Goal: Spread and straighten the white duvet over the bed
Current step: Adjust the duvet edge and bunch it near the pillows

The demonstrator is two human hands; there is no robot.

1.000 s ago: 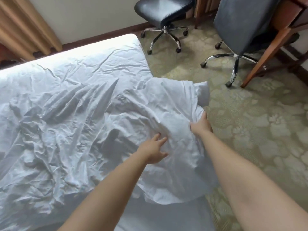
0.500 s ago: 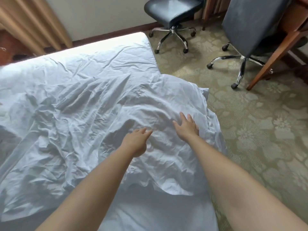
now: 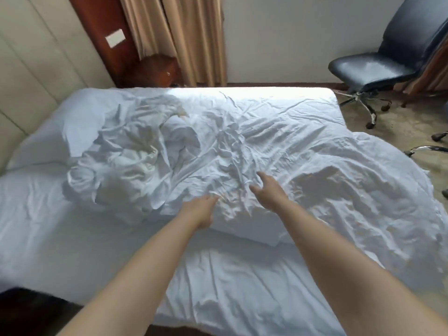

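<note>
Across the bed (image 3: 72, 238), the white duvet (image 3: 266, 146) lay bunched and rumpled, so I kept my left hand (image 3: 200, 210) and right hand (image 3: 269, 192) on its near edge, fingers loosely spread, pinching nothing, ready to smooth it.

We record: duvet (image 3: 303, 170) white, as is the bed (image 3: 60, 234) sheet. Curtain (image 3: 179, 37) tan. Office chair (image 3: 373, 69) black. Carpet (image 3: 400, 127) olive-beige, floral-patterned.
</note>
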